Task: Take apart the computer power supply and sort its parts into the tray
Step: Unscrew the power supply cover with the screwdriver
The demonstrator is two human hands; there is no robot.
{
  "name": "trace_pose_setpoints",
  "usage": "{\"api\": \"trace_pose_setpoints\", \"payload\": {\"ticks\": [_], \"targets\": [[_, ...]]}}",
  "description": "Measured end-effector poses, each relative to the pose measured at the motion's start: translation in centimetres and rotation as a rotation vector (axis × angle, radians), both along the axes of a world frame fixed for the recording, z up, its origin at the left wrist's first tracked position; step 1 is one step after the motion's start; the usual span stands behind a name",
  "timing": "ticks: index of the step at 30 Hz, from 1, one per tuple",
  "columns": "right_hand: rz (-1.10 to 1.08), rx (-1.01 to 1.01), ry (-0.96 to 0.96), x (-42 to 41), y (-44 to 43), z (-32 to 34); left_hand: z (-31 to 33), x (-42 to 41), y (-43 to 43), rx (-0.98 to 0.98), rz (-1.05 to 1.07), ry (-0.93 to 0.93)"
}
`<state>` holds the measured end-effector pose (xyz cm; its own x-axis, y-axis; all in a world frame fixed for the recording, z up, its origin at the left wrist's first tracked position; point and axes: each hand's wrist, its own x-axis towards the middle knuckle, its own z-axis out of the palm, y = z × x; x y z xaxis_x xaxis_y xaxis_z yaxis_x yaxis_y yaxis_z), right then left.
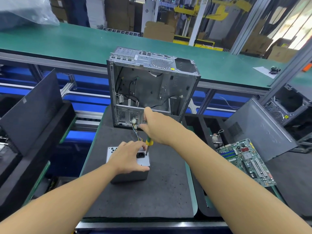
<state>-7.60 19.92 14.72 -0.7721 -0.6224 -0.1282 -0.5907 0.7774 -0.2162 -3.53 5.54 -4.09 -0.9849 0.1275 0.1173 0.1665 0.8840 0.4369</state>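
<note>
Power supply (128, 166) standing on my table (165, 191), socket face up, cables trailing toward 12 o'clock, my left hand (128, 157) clamped over it, my right hand (157, 127) gripping a near-upright screwdriver (148, 144), tip at its 3 o'clock edge.

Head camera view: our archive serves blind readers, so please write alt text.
A left hand steadies a grey metal power supply box on a black foam mat while the right hand drives a green-and-yellow-handled screwdriver into its top. An empty silver computer case stands behind.
</note>
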Motion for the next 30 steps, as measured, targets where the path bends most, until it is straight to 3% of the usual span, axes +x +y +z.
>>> {"api": "trace_pose_setpoints", "payload": {"ticks": [6,15,27,30], "targets": [[0.065,0.035,-0.186,0.18,0.15,0.88,-0.39,-0.12,-0.07,-0.009,0.018,0.003],[-0.069,0.092,-0.008,0.07,0.01,0.14,-0.19,-0.16,-0.04,-0.011,0.012,-0.021],[0.001,-0.033,-0.111,-0.04,0.11,0.56,-0.14,-0.05,-0.06,-0.015,0.008,-0.025],[-0.009,0.005,-0.05,0.27,-0.01,0.25,-0.14,-0.09,-0.08,-0.016,0.005,-0.029]]}}
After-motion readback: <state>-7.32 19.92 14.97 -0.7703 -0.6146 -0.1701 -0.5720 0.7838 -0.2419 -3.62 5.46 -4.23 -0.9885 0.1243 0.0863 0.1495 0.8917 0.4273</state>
